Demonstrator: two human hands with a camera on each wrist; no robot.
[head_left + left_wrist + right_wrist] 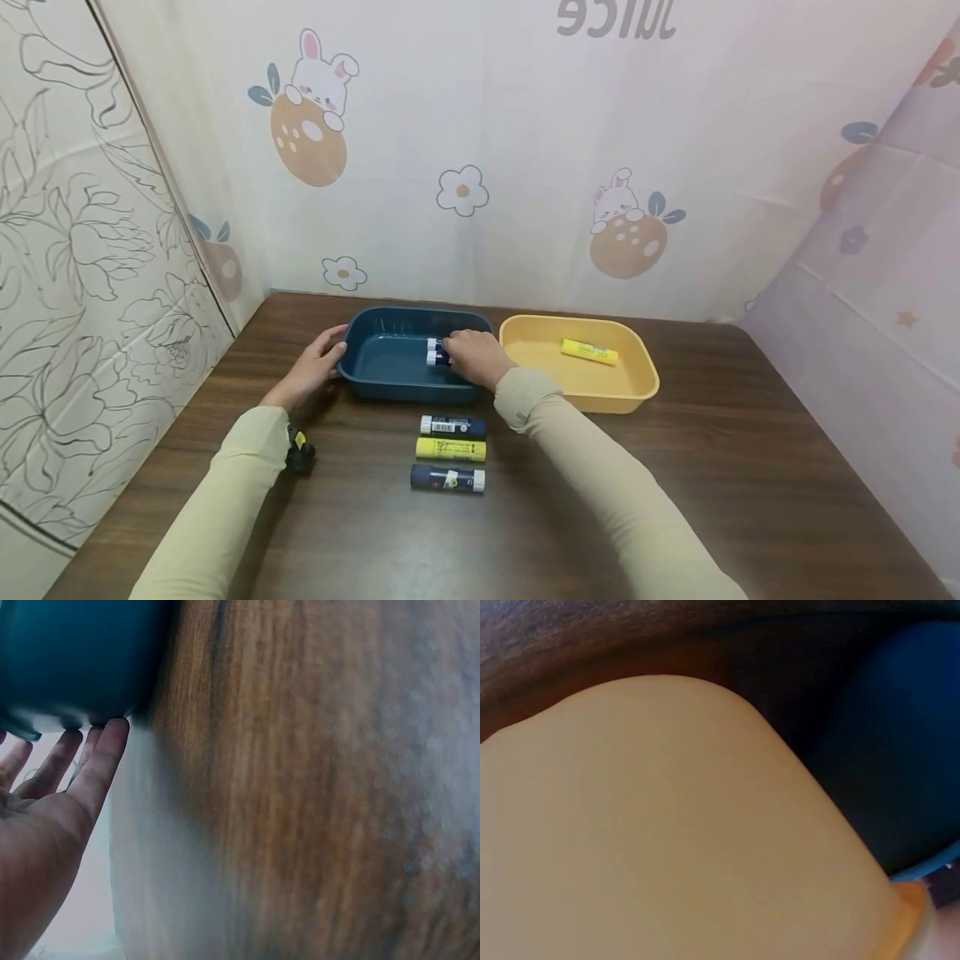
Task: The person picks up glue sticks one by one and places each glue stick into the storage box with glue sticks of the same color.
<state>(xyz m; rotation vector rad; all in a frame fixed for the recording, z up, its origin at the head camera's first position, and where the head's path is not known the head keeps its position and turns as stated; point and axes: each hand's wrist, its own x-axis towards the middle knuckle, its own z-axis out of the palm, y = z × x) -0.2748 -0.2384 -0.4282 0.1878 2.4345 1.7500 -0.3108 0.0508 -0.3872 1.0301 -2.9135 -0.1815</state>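
My left hand (315, 368) rests against the left end of the dark blue bin (405, 390); in the left wrist view its fingers (101, 769) are fairly straight, tips touching the bin. Inside the bin's right part, my right hand (477, 357) grips a navy glue stick (438, 358) with a white cap. A second white-capped glue stick (432, 343) lies right beside it; the hand covers the other ends of both. On the table before the bin lie a navy glue stick (453, 426), a yellow glue stick (451, 449) and another navy one (447, 478).
A yellow bin (607, 403) stands at the blue bin's right, holding one yellow glue stick (589, 351). Its outer wall (667, 825) fills much of the right wrist view. A small black object (301, 454) shows by the left wrist. A printed curtain hangs behind the table.
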